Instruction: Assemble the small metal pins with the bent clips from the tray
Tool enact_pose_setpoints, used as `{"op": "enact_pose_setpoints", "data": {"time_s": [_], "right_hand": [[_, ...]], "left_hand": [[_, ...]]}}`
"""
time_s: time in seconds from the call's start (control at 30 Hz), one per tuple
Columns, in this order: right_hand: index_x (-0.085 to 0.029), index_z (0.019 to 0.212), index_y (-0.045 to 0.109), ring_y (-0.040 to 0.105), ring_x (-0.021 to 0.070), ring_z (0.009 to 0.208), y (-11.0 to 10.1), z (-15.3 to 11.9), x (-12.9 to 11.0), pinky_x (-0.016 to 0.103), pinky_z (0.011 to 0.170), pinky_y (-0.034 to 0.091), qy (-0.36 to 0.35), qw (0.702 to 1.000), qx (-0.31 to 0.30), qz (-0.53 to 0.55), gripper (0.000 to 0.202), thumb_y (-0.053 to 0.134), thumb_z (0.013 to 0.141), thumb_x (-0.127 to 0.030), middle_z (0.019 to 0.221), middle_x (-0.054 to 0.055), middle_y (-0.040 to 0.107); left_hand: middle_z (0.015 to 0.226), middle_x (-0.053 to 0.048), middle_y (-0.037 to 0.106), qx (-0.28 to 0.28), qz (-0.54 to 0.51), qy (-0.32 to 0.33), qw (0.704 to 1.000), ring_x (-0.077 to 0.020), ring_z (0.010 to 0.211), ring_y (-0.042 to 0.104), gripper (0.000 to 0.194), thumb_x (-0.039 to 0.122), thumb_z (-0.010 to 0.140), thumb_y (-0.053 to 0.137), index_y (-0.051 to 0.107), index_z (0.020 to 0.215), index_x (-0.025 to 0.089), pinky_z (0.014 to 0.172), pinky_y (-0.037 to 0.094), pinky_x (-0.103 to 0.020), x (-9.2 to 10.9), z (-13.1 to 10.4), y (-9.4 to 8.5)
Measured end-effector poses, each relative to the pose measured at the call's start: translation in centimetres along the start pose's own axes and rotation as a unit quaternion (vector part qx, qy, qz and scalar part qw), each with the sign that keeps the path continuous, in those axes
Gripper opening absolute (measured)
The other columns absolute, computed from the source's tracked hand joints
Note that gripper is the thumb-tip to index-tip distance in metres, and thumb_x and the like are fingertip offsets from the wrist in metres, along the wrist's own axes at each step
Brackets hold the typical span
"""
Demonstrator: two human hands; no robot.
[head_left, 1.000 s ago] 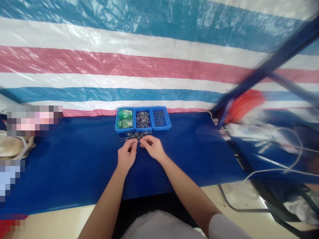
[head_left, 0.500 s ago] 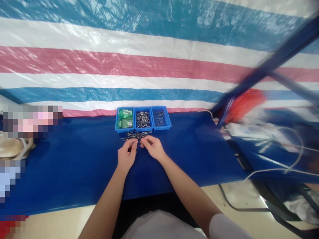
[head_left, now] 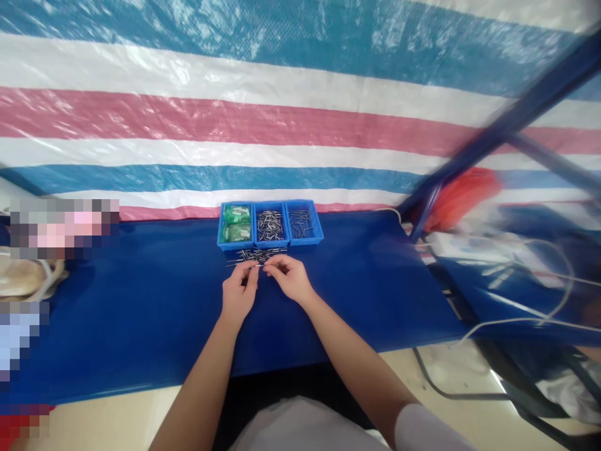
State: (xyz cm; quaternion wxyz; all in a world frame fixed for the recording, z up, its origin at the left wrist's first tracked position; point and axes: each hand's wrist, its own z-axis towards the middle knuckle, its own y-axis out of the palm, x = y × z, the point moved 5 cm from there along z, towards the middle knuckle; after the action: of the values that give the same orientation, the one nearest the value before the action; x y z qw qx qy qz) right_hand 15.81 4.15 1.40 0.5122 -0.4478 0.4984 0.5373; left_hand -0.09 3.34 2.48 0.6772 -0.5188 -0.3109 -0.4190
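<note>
A thin metal pin (head_left: 260, 266) is pinched between the fingertips of the left hand (head_left: 238, 293) and the right hand (head_left: 290, 279), just above a blue desk (head_left: 141, 300). Loose pins (head_left: 256, 254) are scattered just beyond, before three blue bins (head_left: 270, 223).

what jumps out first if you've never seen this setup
The striped tarp in blue, white and pink fills the whole background. Below it, on the blue table, the left hand and right hand meet fingertip to fingertip by a heap of metal pins, before three blue bins.
</note>
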Motion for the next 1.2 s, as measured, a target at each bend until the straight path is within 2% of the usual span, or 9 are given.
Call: {"op": "enact_pose_setpoints", "data": {"time_s": [0.23, 0.47, 0.73, 1.0, 1.2], "right_hand": [[-0.019, 0.086, 0.073, 0.068, 0.0164, 0.067, -0.26, 0.02, -0.48, 0.028, 0.064, 0.054, -0.005, 1.0, 0.017, -0.023, 0.021, 0.076, 0.077, -0.038, 0.082, 0.004, 0.073], [-0.019, 0.092, 0.075, 0.068, 0.0167, 0.067, -0.2, 0.01, -0.38, 0.028, 0.064, 0.054, 0.008, 1.0, 0.017, -0.007, 0.024, 0.076, 0.076, -0.038, 0.081, 0.005, 0.074], [-0.019, 0.087, 0.075, 0.07, 0.018, 0.07, -0.17, -0.02, -0.59, 0.029, 0.066, 0.056, 0.009, 1.0, 0.017, -0.005, 0.022, 0.078, 0.074, -0.037, 0.082, 0.005, 0.075], [-0.019, 0.086, 0.075, 0.07, 0.0175, 0.069, -0.12, -0.09, -0.81, 0.029, 0.065, 0.056, 0.007, 1.0, 0.016, -0.014, 0.022, 0.078, 0.074, -0.037, 0.082, 0.005, 0.075], [-0.019, 0.085, 0.075, 0.068, 0.0163, 0.063, -0.18, 0.14, -0.63, 0.029, 0.062, 0.057, 0.033, 0.999, 0.015, 0.035, 0.027, 0.08, 0.071, -0.042, 0.072, 0.003, 0.073]], "left_hand": [[0.061, 0.004, 0.062, -0.003, 0.005, -0.007, 1.0, -0.0093, 0.052, 0.058, 0.025, 0.039, 0.091, 0.057, 0.066, 0.106, 0.021, 0.054, 0.045, -0.02, -0.05, -0.02, 0.02], [0.059, 0.004, 0.061, 0.005, -0.01, -0.004, 1.0, -0.0094, 0.053, 0.059, 0.024, 0.037, 0.093, 0.054, 0.066, 0.106, 0.021, 0.06, 0.049, -0.021, -0.02, -0.01, -0.06], [0.061, 0.004, 0.062, 0.006, -0.002, -0.015, 1.0, -0.0098, 0.053, 0.06, 0.024, 0.039, 0.092, 0.055, 0.066, 0.105, 0.022, 0.059, 0.048, -0.021, -0.22, 0.0, -0.01], [0.059, 0.004, 0.062, -0.003, 0.016, -0.015, 1.0, -0.0104, 0.054, 0.059, 0.023, 0.04, 0.093, 0.054, 0.065, 0.093, 0.021, 0.061, 0.047, -0.022, -0.31, 0.08, 0.03], [0.059, 0.003, 0.063, -0.011, 0.028, -0.008, 1.0, -0.0107, 0.054, 0.059, 0.026, 0.04, 0.093, 0.052, 0.067, 0.088, 0.02, 0.061, 0.047, -0.022, -0.03, 0.09, -0.07]]}}
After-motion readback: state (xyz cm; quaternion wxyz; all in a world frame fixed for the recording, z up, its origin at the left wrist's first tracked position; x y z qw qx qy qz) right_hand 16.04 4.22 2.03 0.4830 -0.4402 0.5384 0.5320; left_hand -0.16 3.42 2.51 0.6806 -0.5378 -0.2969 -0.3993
